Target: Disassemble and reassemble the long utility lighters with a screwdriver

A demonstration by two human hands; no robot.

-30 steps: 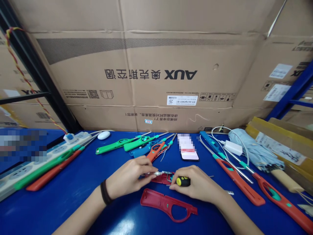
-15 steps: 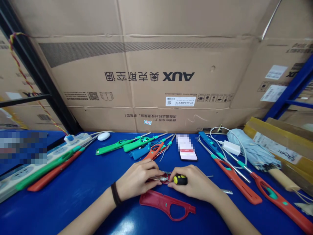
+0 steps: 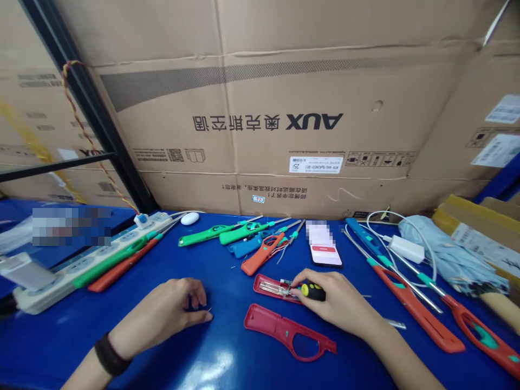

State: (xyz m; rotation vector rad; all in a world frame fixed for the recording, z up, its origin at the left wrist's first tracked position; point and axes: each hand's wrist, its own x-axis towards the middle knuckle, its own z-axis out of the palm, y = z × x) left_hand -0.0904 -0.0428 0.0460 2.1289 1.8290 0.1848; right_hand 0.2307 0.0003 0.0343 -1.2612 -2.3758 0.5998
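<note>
Tool handle [image 3: 312,291] is gripped in the right hand [image 3: 335,293] at the tube-bearing casing half [image 3: 268,293], which lies beyond the loose casing half [image 3: 270,320]. Left hand [image 3: 174,303] is well apart, fingers curled; whether it grips anything cannot be determined.

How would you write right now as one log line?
far red shell: parts inside | near red shell: lying separate | left hand: left of both | right hand: gripping black-and-yellow handle
</note>
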